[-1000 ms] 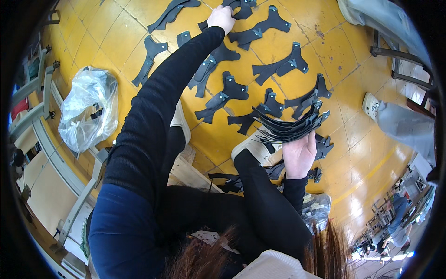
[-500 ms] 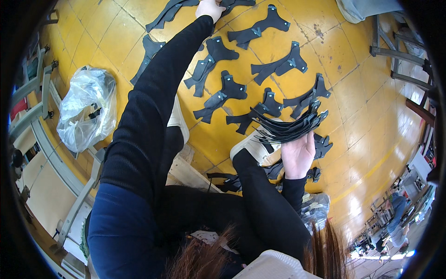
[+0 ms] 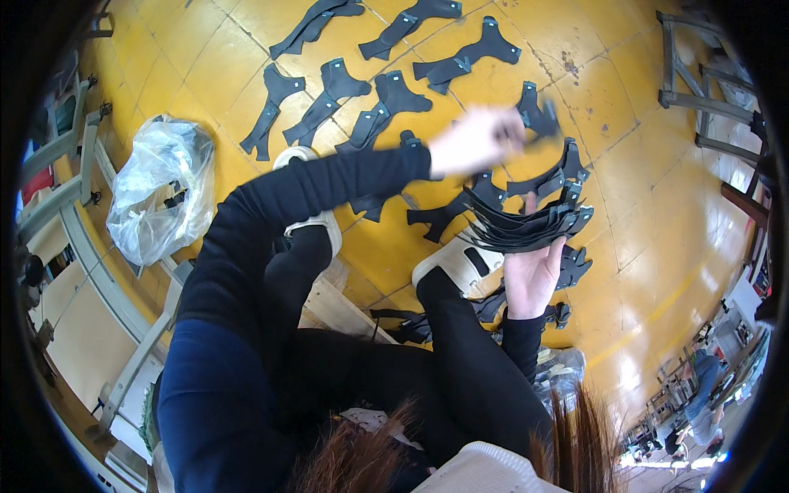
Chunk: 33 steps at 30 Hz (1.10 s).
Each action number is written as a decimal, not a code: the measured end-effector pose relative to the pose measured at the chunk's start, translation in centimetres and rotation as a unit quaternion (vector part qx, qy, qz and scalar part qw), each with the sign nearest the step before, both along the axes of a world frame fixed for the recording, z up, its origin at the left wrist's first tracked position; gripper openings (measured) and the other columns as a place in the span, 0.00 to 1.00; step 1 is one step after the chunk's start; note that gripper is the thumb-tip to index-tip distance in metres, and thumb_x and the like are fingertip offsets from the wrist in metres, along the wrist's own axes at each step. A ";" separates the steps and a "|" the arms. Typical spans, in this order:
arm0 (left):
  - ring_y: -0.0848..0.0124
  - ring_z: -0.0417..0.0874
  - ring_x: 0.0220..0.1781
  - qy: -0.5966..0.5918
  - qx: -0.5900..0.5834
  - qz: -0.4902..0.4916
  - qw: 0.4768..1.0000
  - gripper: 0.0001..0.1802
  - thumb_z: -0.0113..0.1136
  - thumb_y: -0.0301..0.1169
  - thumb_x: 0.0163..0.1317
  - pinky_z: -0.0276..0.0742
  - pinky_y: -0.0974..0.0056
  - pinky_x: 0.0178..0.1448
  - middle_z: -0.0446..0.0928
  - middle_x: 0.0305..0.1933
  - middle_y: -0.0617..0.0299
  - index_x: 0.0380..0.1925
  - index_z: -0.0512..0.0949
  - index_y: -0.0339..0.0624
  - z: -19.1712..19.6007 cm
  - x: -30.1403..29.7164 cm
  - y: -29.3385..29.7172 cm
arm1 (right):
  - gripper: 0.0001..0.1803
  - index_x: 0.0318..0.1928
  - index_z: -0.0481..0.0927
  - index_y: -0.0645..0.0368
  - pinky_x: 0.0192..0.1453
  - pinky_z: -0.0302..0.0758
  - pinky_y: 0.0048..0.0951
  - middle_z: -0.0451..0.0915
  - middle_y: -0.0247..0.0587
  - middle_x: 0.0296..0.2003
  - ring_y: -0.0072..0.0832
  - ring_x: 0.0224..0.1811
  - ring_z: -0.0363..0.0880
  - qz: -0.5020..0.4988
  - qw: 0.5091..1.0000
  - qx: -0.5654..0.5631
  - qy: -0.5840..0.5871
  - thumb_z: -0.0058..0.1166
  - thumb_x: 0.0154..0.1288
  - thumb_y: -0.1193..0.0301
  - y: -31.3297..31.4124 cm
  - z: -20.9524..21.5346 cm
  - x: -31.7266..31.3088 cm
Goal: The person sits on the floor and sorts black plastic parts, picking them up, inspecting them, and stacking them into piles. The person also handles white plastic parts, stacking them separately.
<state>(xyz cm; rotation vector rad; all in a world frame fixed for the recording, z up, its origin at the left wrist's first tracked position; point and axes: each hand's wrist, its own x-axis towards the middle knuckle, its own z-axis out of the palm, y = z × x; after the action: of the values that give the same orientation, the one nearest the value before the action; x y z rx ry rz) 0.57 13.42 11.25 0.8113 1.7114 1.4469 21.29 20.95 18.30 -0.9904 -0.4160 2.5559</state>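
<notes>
My right hand [image 3: 532, 283] is closed around a thick stack of black strap pieces [image 3: 526, 226], its thumb and fingers at the near side and ends fanning leftward. Stretched across in front of me, my left hand [image 3: 477, 141] is smeared by motion. A dark, blurred strap piece [image 3: 549, 125] shows at its curled fingertips, over another piece lying on the floor. Similar Y-shaped black fabric pieces lie in rows on the floor, among them one at the far left [image 3: 316, 23] and one at the far middle [image 3: 411, 26]. Small pale tags show on several. My left forearm partly covers some.
The floor [image 3: 633, 181] is yellow tile. A clear plastic bag [image 3: 160, 193] lies left of my feet, another [image 3: 559, 370] by my right knee. Metal frames stand left [image 3: 99, 263] and right [image 3: 707, 103]. My pale shoes [image 3: 460, 263] are close to the pieces.
My left hand has come back from the far pieces toward the right, near the stack. The piece under it at the far middle now lies uncovered. My right hand has hardly moved.
</notes>
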 end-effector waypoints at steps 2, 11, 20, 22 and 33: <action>0.64 0.84 0.33 -0.049 0.076 -0.098 0.991 0.08 0.63 0.30 0.55 0.78 0.63 0.39 0.82 0.31 0.54 0.34 0.79 0.39 1.7 4.8 -0.9 | 0.23 0.62 0.70 0.55 0.75 0.51 0.45 0.66 0.43 0.66 0.36 0.68 0.62 -0.012 1.000 -0.017 0.001 0.47 0.72 0.60 0.0 -0.7 0.4; 0.67 0.81 0.42 0.122 -0.042 -0.061 0.990 0.14 0.61 0.35 0.61 0.76 0.64 0.46 0.81 0.41 0.57 0.45 0.79 0.40 -1.4 -5.7 -2.5 | 0.18 0.59 0.73 0.56 0.73 0.54 0.37 0.75 0.34 0.58 0.28 0.63 0.68 -0.024 0.999 -0.011 0.024 0.46 0.73 0.63 1.1 -1.7 2.0; 0.48 0.79 0.47 0.392 -0.338 0.377 0.768 0.17 0.58 0.34 0.57 0.74 0.50 0.52 0.78 0.44 0.45 0.45 0.75 0.40 -13.9 -24.6 -14.7 | 0.23 0.62 0.69 0.56 0.74 0.51 0.36 0.71 0.35 0.62 0.30 0.67 0.62 -0.013 0.998 0.062 -0.009 0.47 0.72 0.60 0.2 0.2 1.2; 0.49 0.79 0.46 0.385 -0.359 0.373 0.764 0.16 0.58 0.34 0.56 0.74 0.51 0.51 0.78 0.43 0.45 0.45 0.76 0.41 -13.9 -25.4 -15.6 | 0.23 0.62 0.69 0.56 0.76 0.49 0.40 0.71 0.34 0.63 0.31 0.68 0.61 -0.032 0.999 0.018 0.004 0.47 0.72 0.60 0.2 0.4 1.7; 0.54 0.83 0.43 0.348 -0.367 0.295 0.811 0.16 0.61 0.33 0.51 0.78 0.56 0.50 0.82 0.37 0.50 0.41 0.80 0.42 -11.7 -27.5 -15.8 | 0.20 0.60 0.72 0.56 0.71 0.57 0.37 0.75 0.37 0.59 0.31 0.61 0.69 -0.010 1.000 0.003 0.014 0.46 0.73 0.61 0.2 1.1 1.4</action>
<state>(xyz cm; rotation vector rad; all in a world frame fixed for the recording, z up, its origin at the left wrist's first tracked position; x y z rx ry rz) -26.95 -2.38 -0.43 0.3732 3.0129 0.6588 22.69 21.16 19.39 -0.9507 -0.4019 2.5460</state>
